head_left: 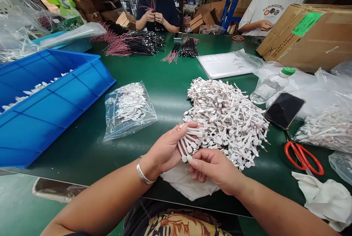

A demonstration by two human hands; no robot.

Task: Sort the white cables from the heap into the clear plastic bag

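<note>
A fanned bundle of white tabbed wire leads [189,142] is clamped in the left hand [167,148], with the flat strips gripped against the palm and their ends left free. The same bundle is pinched near its tips by the right hand [216,168], just below, so that the hands are brought close together and the strips appear to be kept spread apart. A silver bangle [145,172] is worn on the left wrist. Directly ahead of the hands, a loose heap of leads [228,118] is piled on the green worktop [82,155], its matte tabs criss-crossed and its thin wire ends protruding. A crumpled white cloth [187,183] lies beneath the hands, apparently as soft padding. Further left, a clear plastic bag of leads [128,111] is laid flat, within reach, beside a ribbed blue plastic tray [82,71]. To the right of the hands, red-handled scissors [302,157] are set down near a smartphone [284,110].
</note>
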